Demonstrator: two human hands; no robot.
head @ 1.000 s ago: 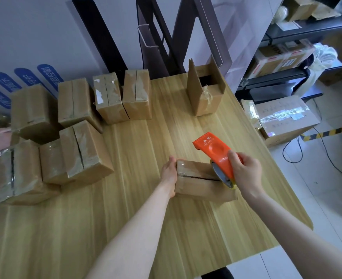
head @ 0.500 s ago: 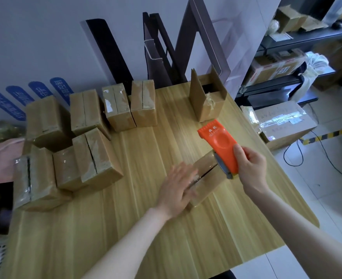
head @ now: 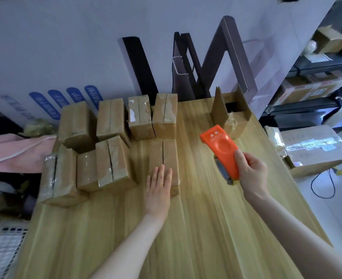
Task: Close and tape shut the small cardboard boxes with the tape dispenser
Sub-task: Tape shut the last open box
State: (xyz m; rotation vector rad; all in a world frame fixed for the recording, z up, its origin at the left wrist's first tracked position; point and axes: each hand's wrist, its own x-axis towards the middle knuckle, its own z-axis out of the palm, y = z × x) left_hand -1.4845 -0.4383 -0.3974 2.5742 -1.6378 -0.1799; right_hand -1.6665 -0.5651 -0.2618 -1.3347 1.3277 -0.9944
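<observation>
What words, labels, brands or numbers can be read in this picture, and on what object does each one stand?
No text can be quoted with certainty.
On the orange tape dispenser: two dark characters near its far end, too blurred to read.
On the blue ovals on the wall: white Chinese characters, too blurred.
On the carton on the shelf: a printed label, too small.

The left hand (head: 158, 190) and the right hand (head: 251, 174) are both bare, with slim, smooth fingers (head: 163, 174); finer detail such as the nails is too blurred to tell. Behind the fingers, past each wrist, the left forearm (head: 136, 242) and the right forearm (head: 299, 236) run bare and slender to the picture's lower edge.
</observation>
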